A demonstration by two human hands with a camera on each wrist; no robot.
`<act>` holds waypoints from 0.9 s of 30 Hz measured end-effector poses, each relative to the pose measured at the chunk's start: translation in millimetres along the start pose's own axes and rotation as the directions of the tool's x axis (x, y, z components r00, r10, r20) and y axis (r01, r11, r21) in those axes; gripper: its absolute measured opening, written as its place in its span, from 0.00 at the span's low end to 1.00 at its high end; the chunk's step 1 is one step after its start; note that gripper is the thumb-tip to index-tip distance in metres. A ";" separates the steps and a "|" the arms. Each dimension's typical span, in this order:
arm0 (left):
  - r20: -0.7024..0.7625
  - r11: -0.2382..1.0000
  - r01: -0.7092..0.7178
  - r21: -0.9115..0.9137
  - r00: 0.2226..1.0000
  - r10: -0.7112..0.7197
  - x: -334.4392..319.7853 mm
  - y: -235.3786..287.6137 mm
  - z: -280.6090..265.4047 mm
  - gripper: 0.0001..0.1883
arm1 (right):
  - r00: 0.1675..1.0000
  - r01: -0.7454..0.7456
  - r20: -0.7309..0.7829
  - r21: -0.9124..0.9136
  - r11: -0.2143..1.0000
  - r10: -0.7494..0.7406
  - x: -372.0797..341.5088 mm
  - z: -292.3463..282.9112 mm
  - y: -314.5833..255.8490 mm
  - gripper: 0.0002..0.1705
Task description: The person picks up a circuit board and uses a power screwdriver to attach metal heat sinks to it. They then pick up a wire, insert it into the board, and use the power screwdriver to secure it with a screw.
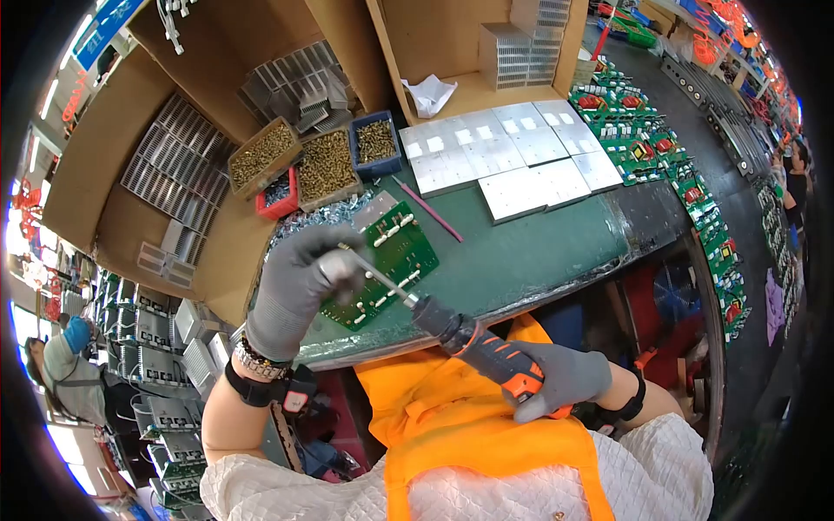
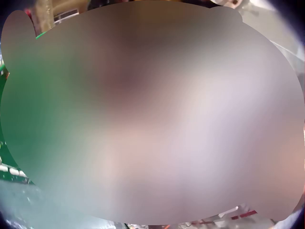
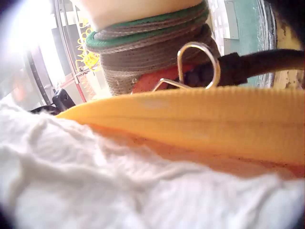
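Left hand (image 1: 300, 282): curled at bit (image 1: 382, 279) tip, hold unclear
Right hand (image 1: 569, 378): wrapped round driver (image 1: 486, 351)
Board (image 1: 408, 247): near side, on table (image 1: 495, 256)

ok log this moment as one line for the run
right grip: holds power screwdriver | left grip: at far end of bit, contact blurred | circuit board: on green table

My green bench (image 1: 504, 252) held a circuit board (image 1: 415, 251), tubs (image 1: 380, 167) of brass-coloured parts (image 1: 327, 165) beyond it, a pink stick (image 1: 433, 213) beside it and silver plates (image 1: 512, 193) right of it.
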State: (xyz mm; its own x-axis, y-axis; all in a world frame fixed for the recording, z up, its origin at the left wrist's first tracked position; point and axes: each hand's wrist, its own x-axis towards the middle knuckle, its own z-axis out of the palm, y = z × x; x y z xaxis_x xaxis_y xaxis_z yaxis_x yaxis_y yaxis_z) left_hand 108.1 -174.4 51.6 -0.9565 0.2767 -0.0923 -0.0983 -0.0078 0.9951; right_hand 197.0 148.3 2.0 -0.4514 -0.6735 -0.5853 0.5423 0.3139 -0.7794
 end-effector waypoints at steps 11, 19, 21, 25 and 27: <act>0.220 0.440 -0.122 0.890 0.959 -0.178 63.1 -13.3 -36.3 0.53 | 0.980 -0.088 -0.173 0.095 0.992 0.104 10.6 6.2 25.0 0.43; 0.354 0.661 -0.039 0.749 0.868 -0.350 100.3 -43.7 -75.4 0.55 | 0.989 -0.090 -0.095 0.244 0.966 0.116 19.3 8.7 17.4 0.38; 0.447 0.800 0.046 0.598 0.810 -0.381 105.1 -43.1 -74.8 0.54 | 0.988 -0.082 -0.107 0.250 0.965 0.111 19.8 8.6 19.4 0.36; 0.484 0.751 -0.076 0.656 0.806 -0.342 116.9 -50.2 -75.4 0.54 | 0.992 -0.081 -0.074 0.288 0.954 0.107 17.8 7.8 17.4 0.36; 0.560 0.814 -0.047 0.579 0.748 -0.355 113.0 -35.6 -60.6 0.55 | 0.988 -0.132 -0.037 0.323 0.937 0.152 14.6 6.8 9.5 0.34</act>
State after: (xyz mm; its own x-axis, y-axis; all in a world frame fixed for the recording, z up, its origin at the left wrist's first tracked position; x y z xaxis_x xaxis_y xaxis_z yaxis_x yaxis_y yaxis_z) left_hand -13.1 -201.1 3.6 -0.5269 0.7482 -0.4031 0.1240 0.5369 0.8345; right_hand 200.4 136.9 -12.4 -0.3896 -0.5928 -0.7048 0.7967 0.1670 -0.5808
